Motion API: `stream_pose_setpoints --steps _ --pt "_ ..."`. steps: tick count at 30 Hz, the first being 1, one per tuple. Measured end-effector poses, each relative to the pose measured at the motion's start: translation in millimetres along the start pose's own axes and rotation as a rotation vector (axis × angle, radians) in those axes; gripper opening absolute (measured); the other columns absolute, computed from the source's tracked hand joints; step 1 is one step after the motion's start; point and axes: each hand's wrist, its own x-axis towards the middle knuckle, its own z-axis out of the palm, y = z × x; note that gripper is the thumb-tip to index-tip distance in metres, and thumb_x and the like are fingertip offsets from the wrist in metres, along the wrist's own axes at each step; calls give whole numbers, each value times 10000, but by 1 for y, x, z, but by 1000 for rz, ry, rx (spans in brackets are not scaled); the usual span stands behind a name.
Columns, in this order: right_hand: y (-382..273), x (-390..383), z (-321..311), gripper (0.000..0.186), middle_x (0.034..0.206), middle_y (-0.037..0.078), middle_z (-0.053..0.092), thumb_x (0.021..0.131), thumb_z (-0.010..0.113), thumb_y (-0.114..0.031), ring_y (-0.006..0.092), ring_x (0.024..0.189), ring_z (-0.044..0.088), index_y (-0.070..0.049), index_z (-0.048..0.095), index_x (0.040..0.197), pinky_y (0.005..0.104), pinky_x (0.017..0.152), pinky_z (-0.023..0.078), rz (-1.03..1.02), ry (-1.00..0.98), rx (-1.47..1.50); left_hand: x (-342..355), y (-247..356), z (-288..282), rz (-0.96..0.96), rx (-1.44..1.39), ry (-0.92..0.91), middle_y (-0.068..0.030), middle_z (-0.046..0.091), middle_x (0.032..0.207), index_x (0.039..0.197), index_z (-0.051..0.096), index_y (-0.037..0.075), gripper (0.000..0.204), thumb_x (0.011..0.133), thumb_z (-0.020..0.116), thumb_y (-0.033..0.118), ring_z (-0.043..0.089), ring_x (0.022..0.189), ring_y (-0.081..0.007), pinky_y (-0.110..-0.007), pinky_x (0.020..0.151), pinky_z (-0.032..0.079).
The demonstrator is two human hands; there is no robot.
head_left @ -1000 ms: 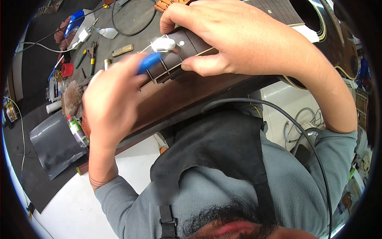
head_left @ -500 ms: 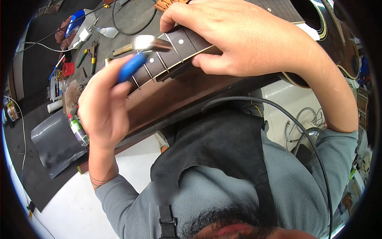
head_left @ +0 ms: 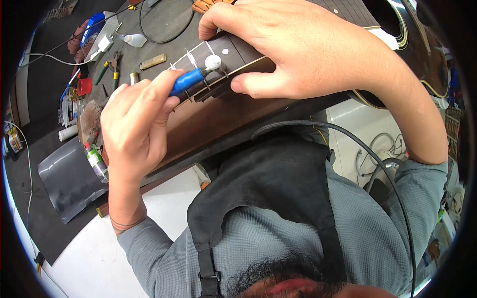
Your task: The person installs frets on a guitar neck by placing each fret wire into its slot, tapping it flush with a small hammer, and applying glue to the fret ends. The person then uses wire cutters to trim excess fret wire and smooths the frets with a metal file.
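Note:
A guitar's dark fretboard (head_left: 236, 55), with pale dot inlays, slants across the bench in front of me. Metal fret wires cross it toward the headstock end, some jutting past its near edge. My left hand (head_left: 136, 119) is closed on the blue handle of a small hammer (head_left: 188, 82). The hammer's round head sits at a fret on the board; whether it touches I cannot tell. My right hand (head_left: 313, 57) grips the neck, thumb along the near edge and fingers over the far side. Beyond it, the dark guitar body (head_left: 420, 62) lies at the upper right.
Pliers (head_left: 115, 65), a flat tan block (head_left: 152, 61) and a small white squeeze bottle (head_left: 134, 39) lie on the far left bench. Nearer are a bristle brush (head_left: 91, 116), a green-labelled bottle (head_left: 96, 163) and a shiny black sheet (head_left: 72, 179). A black cable (head_left: 367, 144) runs past my right side.
The hammer, blurred in motion before, is now sharper, its head turned and slightly nearer my right hand. My left hand has shifted slightly; my right hand holds nearly the same place.

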Motion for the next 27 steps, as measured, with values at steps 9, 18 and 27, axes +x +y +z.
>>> stream_pose_setpoints --steps 9,18,27 --pt "8 5 5 513 1059 224 746 1025 683 -384 357 1027 712 40 592 1297 435 987 507 7 -9 -52 0 3 0 -79 -13 94 -157 775 1024 1277 714 -50 258 1080 681 113 740 892 -270 -339 905 574" --pt "5 3 4 555 1083 257 746 1029 668 -363 394 1034 713 78 567 1351 457 1001 523 20 -1 -67 -5 3 6 -104 -91 267 -126 775 1071 1320 716 -45 276 1119 646 131 693 875 -182 -324 869 561" --pt "10 6 8 770 1111 337 733 1036 670 -363 424 1061 720 182 416 1517 461 981 560 12 -9 -149 -12 3 9 -258 -156 275 -137 761 1055 1325 718 -42 278 1106 666 120 677 811 -208 -313 773 527"
